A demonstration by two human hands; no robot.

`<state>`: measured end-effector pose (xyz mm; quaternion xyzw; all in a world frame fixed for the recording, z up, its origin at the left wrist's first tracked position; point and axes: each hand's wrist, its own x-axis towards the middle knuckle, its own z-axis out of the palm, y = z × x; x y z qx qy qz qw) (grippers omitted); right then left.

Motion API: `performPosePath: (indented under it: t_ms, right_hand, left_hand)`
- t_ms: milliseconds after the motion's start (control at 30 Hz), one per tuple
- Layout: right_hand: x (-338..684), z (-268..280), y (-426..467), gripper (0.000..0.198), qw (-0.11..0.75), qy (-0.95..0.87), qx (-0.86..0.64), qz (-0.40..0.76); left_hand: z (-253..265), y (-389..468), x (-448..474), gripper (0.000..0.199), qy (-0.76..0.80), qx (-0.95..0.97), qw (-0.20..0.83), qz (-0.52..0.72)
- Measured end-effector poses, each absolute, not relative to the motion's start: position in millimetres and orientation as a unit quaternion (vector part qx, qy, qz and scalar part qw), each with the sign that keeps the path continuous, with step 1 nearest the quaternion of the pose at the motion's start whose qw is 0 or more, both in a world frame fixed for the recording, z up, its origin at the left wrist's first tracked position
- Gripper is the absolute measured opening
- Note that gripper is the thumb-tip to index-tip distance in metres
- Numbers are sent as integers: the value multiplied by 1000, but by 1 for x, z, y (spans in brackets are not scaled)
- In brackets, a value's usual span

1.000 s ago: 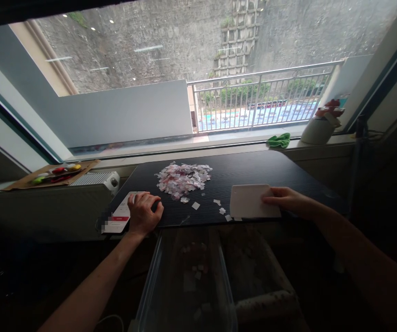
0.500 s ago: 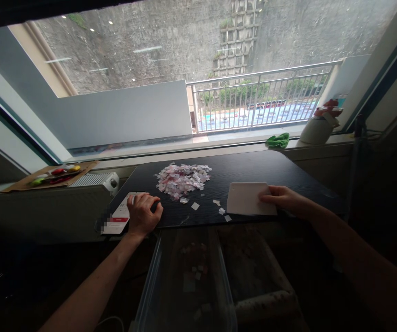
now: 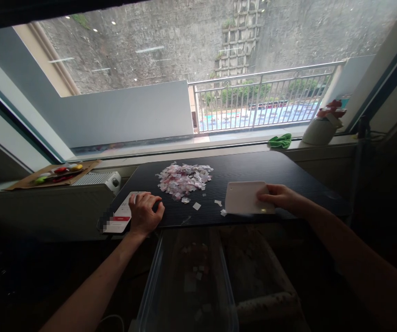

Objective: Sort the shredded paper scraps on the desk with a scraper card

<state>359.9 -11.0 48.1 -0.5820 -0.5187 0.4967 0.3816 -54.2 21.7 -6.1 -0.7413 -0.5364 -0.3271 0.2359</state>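
My right hand [image 3: 279,197] grips the right side of a white plastic scraper [image 3: 242,197], a flat card with rounded corners and a small hole. The scraper stands near the front edge of the black table [image 3: 250,168]. Several loose paper scraps [image 3: 197,206] lie to its left, one touching or very close to its lower left corner. Further back is a heap of small white and pinkish paper scraps [image 3: 183,179]. My left hand [image 3: 146,212] rests at the table's front left with curled fingers, beside and partly over a phone [image 3: 122,214]; whatever it may hold is hidden.
Below the table's front edge sits a clear plastic bin [image 3: 231,295] with some scraps inside. A worn, dark-lined box [image 3: 267,299] stands to its right. On the windowsill are a green cloth [image 3: 280,141] and a pale container [image 3: 319,131]. A radiator [image 3: 96,179] is at left.
The scraper in my right hand has shifted slightly left relative to the heap. A scrap by the table's front edge is no longer visible. My left hand stays in place.
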Motion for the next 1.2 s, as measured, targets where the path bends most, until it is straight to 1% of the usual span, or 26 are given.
performPosePath:
  t_ms: [133,300,433,600,733,967,1200]
  right_hand:
    - [369,50,-13,27,380,-517,-574,508]
    - [366,50,-8,23,392,-493,-582,514]
    - [357,42,-1,20,377,-487,-577,537]
    - [360,38,-2,28,350,-488,-554,577]
    - [367,42,-9,32,340,-490,-551,585]
    - [366,49,-11,31,365,-473,-566,568]
    - [368,50,-11,33,340,-491,-561,573]
  left_hand:
    - [-7,22,-54,18,-533,-741,244,-328]
    - [-8,23,-55,18,-536,-739,237,-331]
    - [-9,23,-56,19,-536,-741,233,-330]
    - [-8,22,-54,18,-538,-740,232,-331]
    - [-7,22,-54,18,-540,-740,225,-333]
    - [-8,23,-55,19,-533,-741,238,-331]
    - [-7,22,-54,18,-539,-738,227,-337]
